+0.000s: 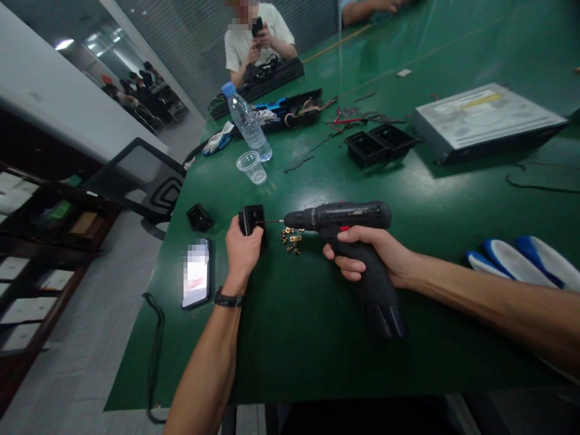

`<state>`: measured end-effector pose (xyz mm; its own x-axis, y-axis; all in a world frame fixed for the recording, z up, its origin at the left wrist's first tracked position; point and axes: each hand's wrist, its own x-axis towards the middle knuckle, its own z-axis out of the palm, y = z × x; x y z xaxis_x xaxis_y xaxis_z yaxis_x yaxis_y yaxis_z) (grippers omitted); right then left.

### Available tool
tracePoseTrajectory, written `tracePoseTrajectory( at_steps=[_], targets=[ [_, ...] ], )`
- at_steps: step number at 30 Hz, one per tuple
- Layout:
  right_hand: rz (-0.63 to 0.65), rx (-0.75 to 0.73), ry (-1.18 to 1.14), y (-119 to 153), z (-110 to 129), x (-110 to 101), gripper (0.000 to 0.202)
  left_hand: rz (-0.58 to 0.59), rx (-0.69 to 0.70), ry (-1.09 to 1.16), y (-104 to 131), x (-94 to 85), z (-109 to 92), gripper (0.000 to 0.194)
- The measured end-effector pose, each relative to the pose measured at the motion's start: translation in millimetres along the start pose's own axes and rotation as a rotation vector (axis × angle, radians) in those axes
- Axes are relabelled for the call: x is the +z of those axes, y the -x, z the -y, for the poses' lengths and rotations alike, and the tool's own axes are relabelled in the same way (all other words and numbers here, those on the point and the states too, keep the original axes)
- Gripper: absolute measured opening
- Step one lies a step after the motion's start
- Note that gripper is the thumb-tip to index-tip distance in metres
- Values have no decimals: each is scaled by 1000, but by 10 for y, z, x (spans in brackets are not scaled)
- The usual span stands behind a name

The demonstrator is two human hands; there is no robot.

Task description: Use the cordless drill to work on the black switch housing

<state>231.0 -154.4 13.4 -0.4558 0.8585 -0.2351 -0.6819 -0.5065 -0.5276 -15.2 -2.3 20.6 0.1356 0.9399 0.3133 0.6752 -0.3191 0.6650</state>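
Observation:
In my right hand (362, 251) is a black cordless drill (348, 216), lying level with its long thin bit pointing left. My left hand (243, 248) grips a small black plastic box (252, 215) on its side, open face towards the drill. The bit's tip reaches into or against this box; the exact contact is too small to tell. Just below the bit, a little heap of brass-coloured screws and small metal pieces (292, 240) lies on the green table (290, 356). A similar black box (200, 217) sits left of my left hand.
A lit phone (196, 275) lies at left. Beyond stand a clear plastic cup (252, 167) and a water bottle (247, 121). Black trays (380, 145) and a metal drive unit (489, 118) are farther right, gloves (521, 260) near my right forearm. A person (260, 42) sits across.

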Motion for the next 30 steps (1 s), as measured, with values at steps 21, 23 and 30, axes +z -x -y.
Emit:
tracePoseTrajectory(
  at_steps=[21, 23, 30],
  targets=[
    [4, 8, -17, -10, 2, 6, 29, 26, -16, 82, -16, -18, 152, 33],
    [2, 13, -20, -9, 1, 0, 26, 27, -10, 92, -16, -20, 170, 33],
    [9, 6, -53, -7, -17, -25, 24, 52, -15, 104, -9, -28, 177, 34]
  ],
)
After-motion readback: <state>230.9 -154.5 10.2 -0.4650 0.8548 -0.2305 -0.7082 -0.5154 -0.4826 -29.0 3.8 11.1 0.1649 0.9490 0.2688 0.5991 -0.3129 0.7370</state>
